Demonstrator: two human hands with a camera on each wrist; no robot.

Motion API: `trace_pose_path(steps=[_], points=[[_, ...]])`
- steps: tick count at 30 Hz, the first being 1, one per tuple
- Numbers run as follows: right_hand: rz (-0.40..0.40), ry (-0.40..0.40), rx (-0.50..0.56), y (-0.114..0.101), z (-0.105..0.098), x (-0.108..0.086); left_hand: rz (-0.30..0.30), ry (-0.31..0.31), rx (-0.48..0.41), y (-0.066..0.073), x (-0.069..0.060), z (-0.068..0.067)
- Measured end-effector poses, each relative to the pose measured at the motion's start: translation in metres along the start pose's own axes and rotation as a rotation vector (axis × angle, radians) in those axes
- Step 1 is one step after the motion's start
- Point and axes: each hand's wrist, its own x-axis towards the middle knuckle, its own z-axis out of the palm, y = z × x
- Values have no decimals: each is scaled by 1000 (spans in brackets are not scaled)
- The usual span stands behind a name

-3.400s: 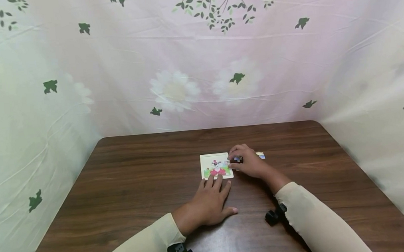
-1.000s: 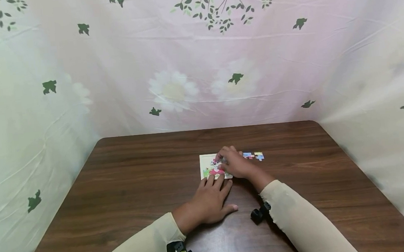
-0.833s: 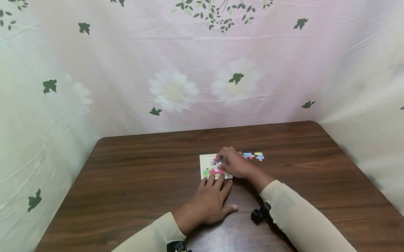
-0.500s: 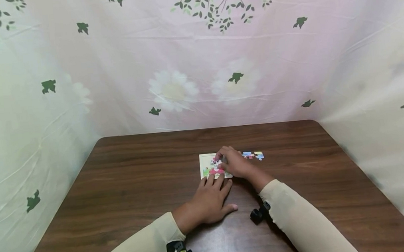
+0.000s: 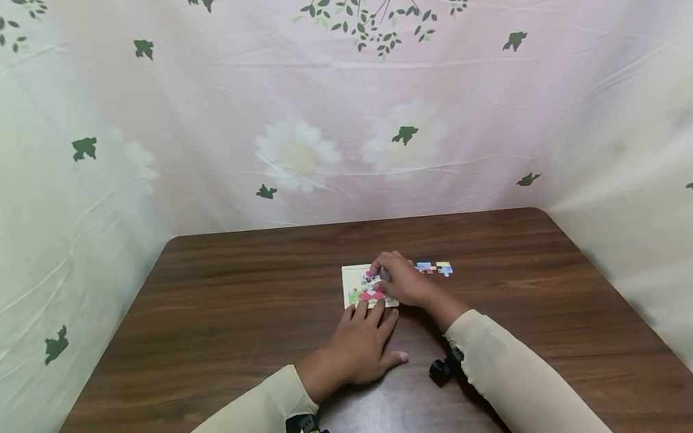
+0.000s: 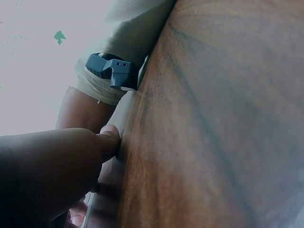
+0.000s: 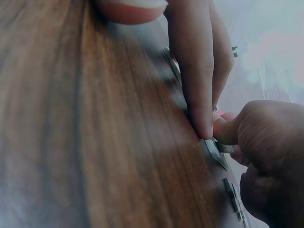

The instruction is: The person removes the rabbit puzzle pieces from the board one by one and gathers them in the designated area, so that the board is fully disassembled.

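Observation:
In the head view a small cream puzzle board (image 5: 350, 278) with a cartoon figure in pink lies near the table's middle. My left hand (image 5: 358, 353) is spread flat, its fingertips on the board's near edge. My right hand (image 5: 407, 283) is over the board's right part, thumb and fingers bent together. The right wrist view shows this hand (image 7: 275, 147) pinching a small thin puzzle piece (image 7: 224, 148), largely hidden, low at the board beside the left fingers (image 7: 194, 71). The picture under my right hand is covered.
Loose puzzle pieces (image 5: 426, 266) lie just right of the right hand, one blue and yellow piece (image 5: 444, 268) outermost. The brown wooden table (image 5: 237, 308) is bordered by a printed cloth backdrop (image 5: 343, 107) behind and at both sides.
Since the oldest frame, my right hand has moved left from the loose pieces onto the board, uncovering some of them. Over the last second both hands have stayed nearly still.

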Motion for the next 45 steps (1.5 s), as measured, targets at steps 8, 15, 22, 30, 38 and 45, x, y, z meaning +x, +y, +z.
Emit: trace_pose_path(steps=[8,15,22,30,38,45], points=[[36,2,40,-2,0,-3,1,1,-1,0,1,1],[-48,19,30,2,1,0,0,-9,-5,0,0,0],[-78,20,9,1,-1,-1,4,-8,-1,0,1,-2],[-109,18,-12,0,-3,-2,6,2,-1,-1,1,0],[-96,8,29,0,-2,-1,0,1,3,-1,1,0],[-92,-31,30,-2,-3,-4,4,8,-1,-1,1,0]])
